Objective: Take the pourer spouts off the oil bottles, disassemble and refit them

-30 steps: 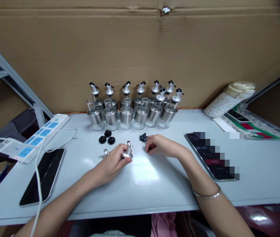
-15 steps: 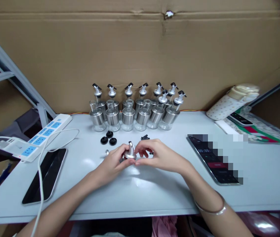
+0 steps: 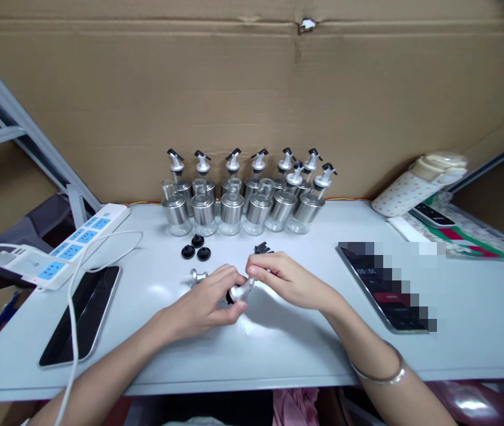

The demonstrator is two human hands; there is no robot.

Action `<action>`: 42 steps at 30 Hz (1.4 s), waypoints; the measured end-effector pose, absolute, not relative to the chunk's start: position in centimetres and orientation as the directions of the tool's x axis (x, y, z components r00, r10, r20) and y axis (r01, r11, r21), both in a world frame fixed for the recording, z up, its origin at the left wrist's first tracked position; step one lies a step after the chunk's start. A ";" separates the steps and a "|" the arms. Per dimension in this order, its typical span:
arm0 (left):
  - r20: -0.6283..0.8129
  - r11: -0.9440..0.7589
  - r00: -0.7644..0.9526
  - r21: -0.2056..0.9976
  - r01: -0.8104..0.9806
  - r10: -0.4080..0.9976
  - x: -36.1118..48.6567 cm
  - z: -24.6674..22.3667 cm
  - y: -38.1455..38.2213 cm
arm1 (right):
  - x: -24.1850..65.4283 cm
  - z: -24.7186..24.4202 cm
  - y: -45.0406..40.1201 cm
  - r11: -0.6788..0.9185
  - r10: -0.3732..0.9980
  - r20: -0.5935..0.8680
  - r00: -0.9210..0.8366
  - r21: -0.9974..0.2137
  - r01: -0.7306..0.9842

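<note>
Silver spout (image 3: 243, 290) tips over, upright half a sec ago, now leaning right, and the R hand (image 3: 288, 280) comes up onto its top end. Spout's mid-table, near side, up between both hands. L hand (image 3: 217, 297) pinches its base, thumb vs. fingers, black underside peeking out. R hand's thumb + index pinch the tip; can't tell if a small part's caught between.

Just left of the L hand, approx. touching distance: small silver part (image 3: 197, 277), partly hidden. Beyond it, three black stoppers (image 3: 196, 248) bunched. Just past the R hand, black levers (image 3: 262, 248) in a small heap.

Far side, glass bottles (image 3: 231, 208) w/ steel bands, two rows: far row all spouted, near row only the right two; other four bare-necked.

Far left, power strip (image 3: 80, 242); nearer, dark phone (image 3: 78, 322) w/ white cable (image 3: 73, 319) across it. Right, second phone (image 3: 382, 290), partly pixelated; far right, dotted flask (image 3: 405, 190), tilted.
</note>
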State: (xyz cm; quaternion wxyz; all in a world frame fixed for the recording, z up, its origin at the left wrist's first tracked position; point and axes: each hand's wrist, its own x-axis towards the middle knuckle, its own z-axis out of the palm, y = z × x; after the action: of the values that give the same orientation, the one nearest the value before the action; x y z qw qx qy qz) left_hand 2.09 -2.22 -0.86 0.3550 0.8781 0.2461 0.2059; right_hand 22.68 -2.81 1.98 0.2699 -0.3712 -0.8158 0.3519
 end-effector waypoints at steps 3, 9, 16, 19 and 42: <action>0.193 -0.649 0.802 0.704 0.287 0.565 2.2 -1.0 -2.2 | 23.0 2.0 -2.7 0.445 0.801 0.143 -0.581 -0.792 0.418; 0.178 -0.630 0.807 0.725 0.279 0.563 2.4 -0.8 -2.3 | 23.1 1.9 -2.5 0.377 0.786 0.087 -0.613 -0.852 0.363; 0.011 0.100 0.810 0.991 -0.086 0.586 2.9 -0.2 -3.2 | 22.2 0.9 -3.2 0.249 0.812 0.170 -0.558 -0.966 0.069; -0.010 0.316 0.831 0.927 -0.201 0.557 3.2 -0.2 -3.4 | 21.6 0.5 -3.4 0.194 0.832 0.182 -0.525 -0.980 -0.033; -0.222 0.477 0.761 0.869 -0.128 0.609 3.4 0.2 -3.7 | 19.9 -0.5 -3.9 0.764 0.579 0.727 -0.370 -0.325 0.557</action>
State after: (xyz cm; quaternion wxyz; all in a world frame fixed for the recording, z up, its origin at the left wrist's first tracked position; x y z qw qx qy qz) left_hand 3.39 -3.72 0.25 0.8185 0.4590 0.2619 0.2253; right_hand 19.94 -3.86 -0.52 0.4441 -0.3432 -0.8275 0.0124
